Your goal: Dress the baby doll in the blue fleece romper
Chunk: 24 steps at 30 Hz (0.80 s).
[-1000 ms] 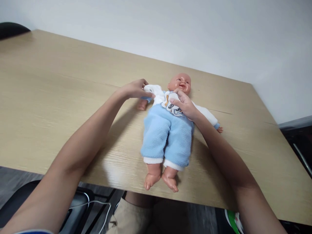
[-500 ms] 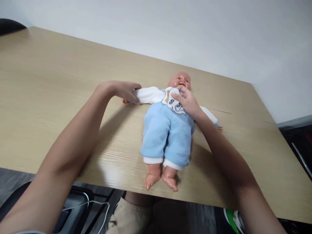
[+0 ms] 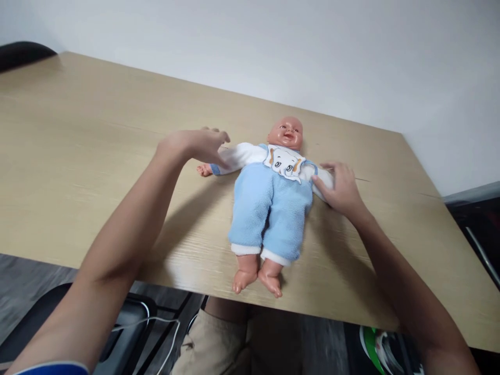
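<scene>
A baby doll (image 3: 269, 203) lies on its back, dressed in fluffy blue trousers and a white top with an animal-face bib (image 3: 284, 165). Its bare feet point at the near table edge and its arms are spread. Just over the sleeve on the left side of the picture, my left hand (image 3: 201, 146) hangs with fingers apart; the doll's hand shows below it. My right hand (image 3: 341, 187) is at the other white sleeve (image 3: 326, 179), thumb and fingers spread across it and partly covering that arm. Whether it presses on the cloth is hard to tell.
The doll rests on a light wooden table (image 3: 117, 125) that meets a white wall (image 3: 273, 47). A black rounded object (image 3: 25, 54) is at the far left corner. Below the near edge are a black case (image 3: 128, 328), a white cable (image 3: 174, 338) and a green-and-white item (image 3: 373, 346).
My right hand has left the bib and moved right to the doll's sleeve. My left hand has let go of the other sleeve and lifted slightly. The bib now lies uncovered.
</scene>
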Tool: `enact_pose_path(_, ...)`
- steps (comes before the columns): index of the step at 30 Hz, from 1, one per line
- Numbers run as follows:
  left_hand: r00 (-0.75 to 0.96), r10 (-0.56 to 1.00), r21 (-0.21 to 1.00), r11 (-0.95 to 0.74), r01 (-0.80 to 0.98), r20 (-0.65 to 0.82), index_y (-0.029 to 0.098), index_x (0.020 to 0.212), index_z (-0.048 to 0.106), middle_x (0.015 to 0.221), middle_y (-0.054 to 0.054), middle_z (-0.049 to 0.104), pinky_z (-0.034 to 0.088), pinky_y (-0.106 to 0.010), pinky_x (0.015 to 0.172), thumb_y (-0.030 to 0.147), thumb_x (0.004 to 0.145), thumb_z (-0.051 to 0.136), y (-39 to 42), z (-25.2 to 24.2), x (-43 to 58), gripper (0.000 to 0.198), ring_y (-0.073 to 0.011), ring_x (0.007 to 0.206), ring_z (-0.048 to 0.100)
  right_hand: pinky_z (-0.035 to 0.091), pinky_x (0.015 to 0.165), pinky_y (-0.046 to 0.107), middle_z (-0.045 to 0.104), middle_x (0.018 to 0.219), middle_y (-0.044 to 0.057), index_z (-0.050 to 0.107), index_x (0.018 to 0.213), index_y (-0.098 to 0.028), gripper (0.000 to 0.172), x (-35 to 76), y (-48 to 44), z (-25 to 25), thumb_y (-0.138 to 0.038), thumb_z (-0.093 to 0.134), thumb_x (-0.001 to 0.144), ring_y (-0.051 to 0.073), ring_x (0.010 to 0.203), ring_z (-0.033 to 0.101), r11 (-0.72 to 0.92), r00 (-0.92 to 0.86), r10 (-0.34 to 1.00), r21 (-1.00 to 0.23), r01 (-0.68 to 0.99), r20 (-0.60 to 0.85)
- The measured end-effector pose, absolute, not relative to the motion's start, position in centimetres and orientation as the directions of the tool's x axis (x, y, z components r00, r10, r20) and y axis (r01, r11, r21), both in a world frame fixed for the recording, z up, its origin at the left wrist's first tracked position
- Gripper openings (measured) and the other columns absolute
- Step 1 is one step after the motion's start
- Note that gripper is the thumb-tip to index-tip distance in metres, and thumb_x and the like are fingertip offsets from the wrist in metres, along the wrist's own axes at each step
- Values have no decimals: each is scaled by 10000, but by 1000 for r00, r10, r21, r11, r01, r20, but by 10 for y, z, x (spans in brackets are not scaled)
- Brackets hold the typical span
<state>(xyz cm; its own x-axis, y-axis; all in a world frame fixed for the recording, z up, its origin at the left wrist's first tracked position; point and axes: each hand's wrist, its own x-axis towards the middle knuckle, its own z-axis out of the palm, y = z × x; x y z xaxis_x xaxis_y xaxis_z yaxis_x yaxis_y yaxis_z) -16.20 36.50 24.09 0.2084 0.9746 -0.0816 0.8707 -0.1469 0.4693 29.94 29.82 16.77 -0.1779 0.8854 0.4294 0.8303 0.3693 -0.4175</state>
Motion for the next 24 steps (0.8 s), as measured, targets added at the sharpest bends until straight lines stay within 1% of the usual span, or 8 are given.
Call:
enact_pose_path(2,339,941,434,-308,846,8,273,1430,752,1513,-136,725,437,-569,1333,683,824,939,350,252,-137,756,-489,1647,531,535,1254,714,785,1458,231,712,1448,-243,654,331,279,157,-717,765,1001,483,1378,720,341,-182,903,-390,855,389)
enact_pose_path(4,454,877,460,-473,752,161,280,1518,707,1603,-133,682,413,-552,1372,624,976,836,339,255,-103,654,-454,1669,515,564,1218,718,783,1470,244,705,1468,-233,723,354,263,149,-719,808,943,495,1360,733,327,-186,919,-408,853,348)
enact_pose_path(8,606,734,423,-675,604,307,233,1485,716,1602,-185,724,411,-554,1382,473,1053,782,338,239,-27,499,-432,1622,572,629,1132,679,831,1352,216,745,1344,-248,642,370,246,142,-686,865,890,464,1246,783,288,-133,941,-528,799,311)
enact_pose_path(12,626,704,392,-709,586,336,199,1373,759,1453,-190,822,454,-540,1307,373,1109,693,352,217,28,323,-391,1462,713,681,1047,621,852,1252,157,725,1272,-260,669,364,246,144,-664,979,803,395,1108,818,211,16,953,-704,678,302)
enact_pose_path(14,600,715,396,-698,596,358,196,1342,770,1390,-181,846,483,-528,1244,329,1110,679,357,210,40,282,-379,1385,753,699,1036,584,839,1265,141,691,1269,-270,733,360,252,145,-669,1030,757,370,1124,819,212,92,945,-800,562,315)
enact_pose_path(17,565,733,378,-680,629,379,198,1344,779,1447,-212,824,501,-546,1193,366,1112,695,358,203,44,298,-410,1388,741,719,1017,512,802,1292,106,636,1267,-302,794,351,270,146,-684,1070,723,341,1194,807,260,136,938,-907,331,318)
enact_pose_path(21,597,712,346,-702,623,370,168,1287,788,1442,-268,812,485,-607,1210,447,1158,624,354,199,40,348,-477,1425,701,726,927,463,774,1274,72,625,1236,-329,721,332,304,152,-713,1029,780,322,1184,791,291,115,942,-937,194,316)
enact_pose_path(24,627,656,398,-754,522,421,194,1319,754,1370,-220,839,493,-549,1215,380,1168,552,350,201,39,313,-413,1365,737,713,991,483,786,1344,82,666,1313,-337,693,312,325,158,-731,979,836,319,1191,786,324,102,933,-929,178,345)
